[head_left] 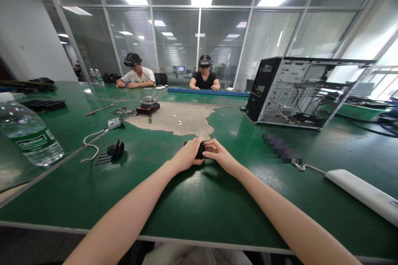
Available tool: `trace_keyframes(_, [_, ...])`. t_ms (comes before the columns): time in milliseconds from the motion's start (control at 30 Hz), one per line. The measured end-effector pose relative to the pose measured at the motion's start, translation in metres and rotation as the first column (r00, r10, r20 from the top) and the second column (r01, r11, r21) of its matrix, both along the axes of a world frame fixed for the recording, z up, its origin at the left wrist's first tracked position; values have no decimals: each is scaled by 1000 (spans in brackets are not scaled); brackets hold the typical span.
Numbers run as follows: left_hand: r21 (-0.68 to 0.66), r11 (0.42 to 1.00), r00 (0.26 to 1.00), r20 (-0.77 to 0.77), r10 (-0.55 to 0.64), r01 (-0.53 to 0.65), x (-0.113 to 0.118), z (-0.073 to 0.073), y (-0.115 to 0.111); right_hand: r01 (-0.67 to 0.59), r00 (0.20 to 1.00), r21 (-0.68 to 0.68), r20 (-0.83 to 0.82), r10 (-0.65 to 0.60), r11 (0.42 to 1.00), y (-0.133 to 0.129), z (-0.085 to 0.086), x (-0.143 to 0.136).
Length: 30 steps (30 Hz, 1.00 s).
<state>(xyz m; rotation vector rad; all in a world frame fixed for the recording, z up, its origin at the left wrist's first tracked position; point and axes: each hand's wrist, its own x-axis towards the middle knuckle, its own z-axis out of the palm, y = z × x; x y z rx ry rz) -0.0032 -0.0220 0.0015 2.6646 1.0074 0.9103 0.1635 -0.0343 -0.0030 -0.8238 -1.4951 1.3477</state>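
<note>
A small black part [200, 150] is between my two hands just above the green table, in the middle of the view. My left hand [187, 155] wraps round it from the left, its fingers covering much of the part. From the right, my right hand [218, 154] pinches the part's edge between thumb and fingertips. The fingers hide most of its shape, so I cannot tell its exact kind. To the left on the table lies a black round plastic piece [116, 149] with slim prongs.
An opened black computer case [289, 95] stands at the right, by a green basket [362, 109]. A white power strip [360, 186] lies at the right front, a water bottle [29, 132] at the left. Further back are a reel-like device [148, 104] and two seated people.
</note>
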Motion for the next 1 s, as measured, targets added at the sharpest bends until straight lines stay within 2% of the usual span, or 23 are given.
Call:
trace_keyframes(233, [-10,999,999,-22,36,-36,1,-1,2,126,990,2,65,-126,992,5,-7,-2])
trace_keyframes(333, [-20,999,999,-25,36,-37,1,0,2,110,990,-2,85,-110,994,7,-6,0])
trace_keyframes(500, [-46,997,998,-30,62,-63,2,2,0,15,999,-18,44,-14,1000,4,1,2])
trace_keyframes(633, [-64,996,998,-18,57,-58,2,3,-2,64,998,-21,31,-63,998,3,3,0])
trace_keyframes(833, [-66,996,998,-25,59,-61,2,3,-1,148,987,-62,79,-143,987,8,-2,-1])
trace_keyframes(1000, [-60,996,997,-42,59,-61,2,4,1,55,997,-73,59,-50,996,8,1,1])
